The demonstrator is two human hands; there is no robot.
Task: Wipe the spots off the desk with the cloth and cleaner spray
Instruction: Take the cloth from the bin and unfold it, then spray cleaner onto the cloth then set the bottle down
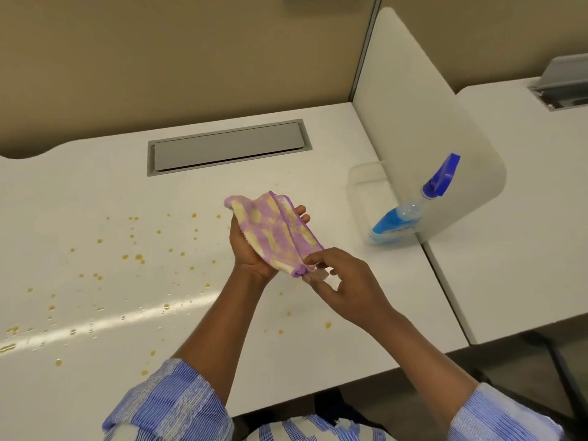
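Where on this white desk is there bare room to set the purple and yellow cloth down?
Bare white desk lies between the right hand and the blue-capped spray bottle, and in front of the grey cable hatch. The left half is crowded with yellow spots. Both hands hold the purple and yellow cloth, the left hand underneath.

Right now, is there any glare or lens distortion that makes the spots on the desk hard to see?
Head view: a bright glare streak crosses the desk at lower left, washing out some yellow spots there; wide-angle bending curves the desk edges; the cloth and both hands stay sharp.
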